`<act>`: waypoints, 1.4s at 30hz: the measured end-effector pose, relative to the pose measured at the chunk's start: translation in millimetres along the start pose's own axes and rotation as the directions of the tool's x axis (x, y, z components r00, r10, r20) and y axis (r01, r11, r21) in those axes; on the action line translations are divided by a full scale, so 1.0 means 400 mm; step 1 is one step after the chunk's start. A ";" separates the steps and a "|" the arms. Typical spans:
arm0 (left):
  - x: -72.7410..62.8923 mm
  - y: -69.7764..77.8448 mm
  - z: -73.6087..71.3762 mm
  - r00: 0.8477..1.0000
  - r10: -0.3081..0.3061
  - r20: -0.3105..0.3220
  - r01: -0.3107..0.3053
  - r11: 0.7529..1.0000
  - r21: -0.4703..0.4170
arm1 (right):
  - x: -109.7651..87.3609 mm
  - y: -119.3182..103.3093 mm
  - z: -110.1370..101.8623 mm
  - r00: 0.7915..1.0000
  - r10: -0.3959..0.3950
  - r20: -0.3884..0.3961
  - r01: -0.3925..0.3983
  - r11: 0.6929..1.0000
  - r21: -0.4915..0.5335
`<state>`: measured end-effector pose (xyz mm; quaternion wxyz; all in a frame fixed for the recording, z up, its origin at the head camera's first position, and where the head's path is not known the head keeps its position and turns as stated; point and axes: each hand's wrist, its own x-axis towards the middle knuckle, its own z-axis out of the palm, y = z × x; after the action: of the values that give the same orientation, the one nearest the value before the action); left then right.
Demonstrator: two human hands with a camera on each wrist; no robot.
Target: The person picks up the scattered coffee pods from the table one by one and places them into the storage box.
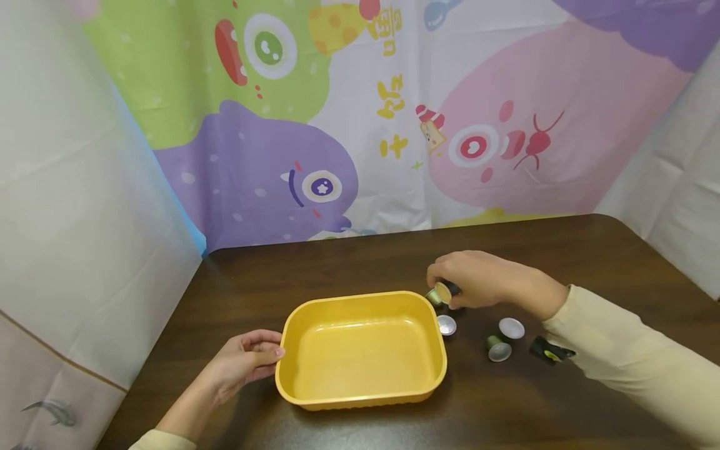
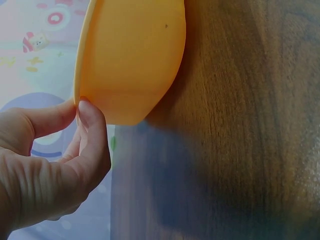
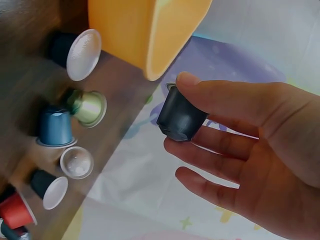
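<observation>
A yellow plastic basin (image 1: 360,362) stands on the dark table with nothing inside it. My left hand (image 1: 242,362) pinches its left rim between thumb and fingers, as the left wrist view shows at the basin wall (image 2: 135,50). Past the basin's far right corner, my right hand (image 1: 478,278) holds a black coffee capsule (image 3: 182,115) by thumb and fingers, above the tabletop. In the head view its gold lid (image 1: 443,292) faces the basin. A light green capsule (image 1: 432,297) lies just under this hand, beside the basin's rim.
More capsules lie right of the basin: a silver-lidded one (image 1: 447,325), a white-lidded one (image 1: 511,328), a green one (image 1: 498,350) and a black one (image 1: 547,351) by the right sleeve. The right wrist view also shows a blue capsule (image 3: 55,126) and a red capsule (image 3: 16,210).
</observation>
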<state>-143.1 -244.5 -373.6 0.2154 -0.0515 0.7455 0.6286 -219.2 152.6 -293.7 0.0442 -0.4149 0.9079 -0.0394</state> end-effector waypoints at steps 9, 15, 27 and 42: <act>-0.002 0.005 0.000 1.000 -0.004 -0.002 0.004 1.000 0.007 | 0.030 -0.024 -0.022 0.998 -0.014 0.067 0.013 1.000 0.005; -0.002 0.007 0.000 1.000 -0.006 -0.007 0.006 1.000 0.015 | 0.058 -0.045 -0.032 0.994 -0.010 0.110 0.009 1.000 0.007; -0.004 0.005 0.007 0.999 -0.018 -0.042 0.019 1.000 0.010 | 0.131 -0.106 -0.020 0.991 -0.097 0.088 0.099 0.995 -0.015; -0.006 0.003 0.013 0.997 -0.016 -0.070 0.018 0.999 0.027 | 0.207 -0.178 0.036 0.952 -0.304 -0.042 0.298 0.948 -0.111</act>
<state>-139.9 -239.6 -372.0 0.1955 -0.0767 0.7609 0.6140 -218.3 43.0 -304.2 -0.0103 -0.5489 0.8358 -0.0108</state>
